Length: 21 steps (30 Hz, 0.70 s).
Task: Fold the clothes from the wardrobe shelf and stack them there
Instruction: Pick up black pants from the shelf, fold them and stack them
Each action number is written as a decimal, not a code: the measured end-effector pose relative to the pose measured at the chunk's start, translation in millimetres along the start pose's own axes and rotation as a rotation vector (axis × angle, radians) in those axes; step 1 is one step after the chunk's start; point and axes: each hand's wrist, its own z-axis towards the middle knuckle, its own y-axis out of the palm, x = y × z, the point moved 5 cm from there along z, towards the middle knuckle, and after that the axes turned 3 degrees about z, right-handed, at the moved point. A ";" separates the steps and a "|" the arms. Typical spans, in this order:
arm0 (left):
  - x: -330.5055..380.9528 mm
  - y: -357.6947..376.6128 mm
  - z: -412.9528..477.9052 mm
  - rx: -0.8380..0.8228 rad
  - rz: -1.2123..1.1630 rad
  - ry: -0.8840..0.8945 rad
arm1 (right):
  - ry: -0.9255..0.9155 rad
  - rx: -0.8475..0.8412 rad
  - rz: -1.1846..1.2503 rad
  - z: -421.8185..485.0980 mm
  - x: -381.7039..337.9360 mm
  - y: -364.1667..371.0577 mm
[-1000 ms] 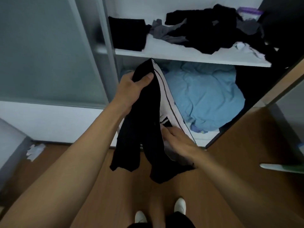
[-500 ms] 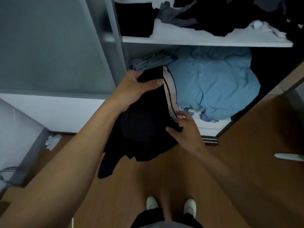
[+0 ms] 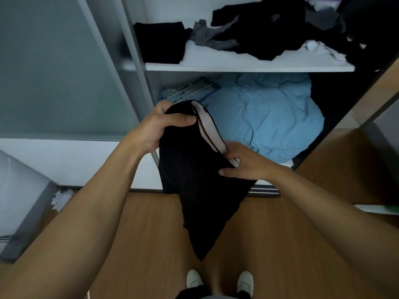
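I hold a black garment with a white waistband in the air in front of the wardrobe. My left hand grips its top corner, thumb curled over the fabric. My right hand pinches the other end of the waistband, lower and to the right. The cloth hangs folded and tapers to a point above my shoes. On the white shelf above, a folded black stack sits at the left. An unfolded heap of black and grey clothes lies to its right.
Below the shelf lies a bundled light blue sheet with hangers behind it. A frosted sliding door stands at the left. White paper scraps lie on the wooden floor, and a grey box stands at the lower left.
The garment has been doubled over into a narrower, neater shape. My right hand moved from the loose lower fabric up to the waistband. The camera view tilted up and down.
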 end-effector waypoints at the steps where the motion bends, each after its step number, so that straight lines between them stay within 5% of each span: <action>1: -0.1 -2.2 0.8 0.038 -0.015 0.009 | 0.066 -0.012 0.046 -2.3 2.3 -3.2; 5: -22.7 -36.6 -3.7 0.365 0.024 -0.130 | 0.115 0.114 0.012 -12.9 1.8 -24.2; 8: -60.0 -61.3 -15.2 0.505 0.298 -0.373 | 0.057 0.168 -0.081 -16.2 -8.2 -41.7; 11: -92.7 -58.2 -17.8 0.331 0.514 -0.588 | 0.047 0.026 -0.215 -14.8 -10.3 -46.6; 14: -102.2 -33.7 -9.7 -0.060 0.820 -0.708 | 0.100 -0.144 -0.413 -17.0 -4.4 -44.0; 19: -103.4 55.1 19.3 -0.407 0.926 -0.446 | 0.131 -0.247 -0.522 -16.8 -0.1 -37.0; 21: -110.2 85.4 28.5 -0.413 0.974 -0.352 | 0.142 -0.244 -0.517 -13.2 -2.2 -39.5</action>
